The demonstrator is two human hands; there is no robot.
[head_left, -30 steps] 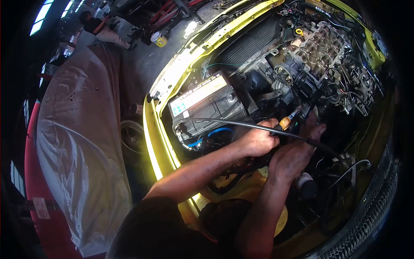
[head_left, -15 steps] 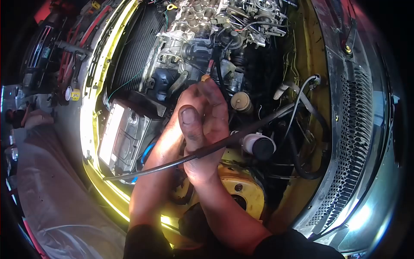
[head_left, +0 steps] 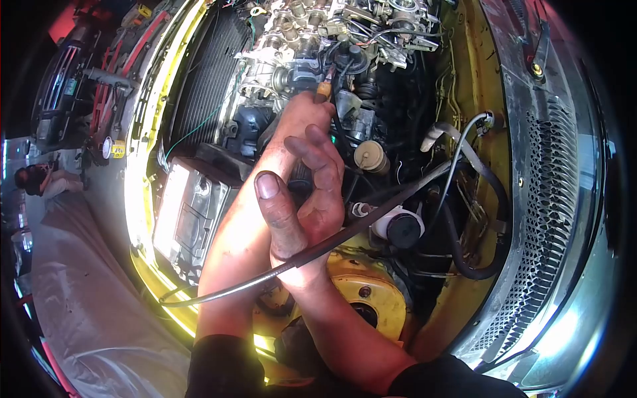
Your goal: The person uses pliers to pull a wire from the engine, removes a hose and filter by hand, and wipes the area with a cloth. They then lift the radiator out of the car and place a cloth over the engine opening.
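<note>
Reaching forward over the engine, my left hand is closed around a slim tool with an orange handle. The tool's far end points at the parts beside the engine, and its tip is too small to make out. Nearer to me, my right hand is open, with the thumb apart and the fingers loosely bent, holding nothing. A long black hose crosses over my right wrist and my left forearm.
A battery sits at the left, behind the yellow front edge, with the radiator beyond it. A black-capped reservoir and a round tan cap stand right of my hands. A grey cover drapes at the lower left; a person is behind.
My left hand has moved forward with the orange-handled tool. My right hand has come back slightly and its fingers have spread, separating from the left. The hose's near end has dropped.
</note>
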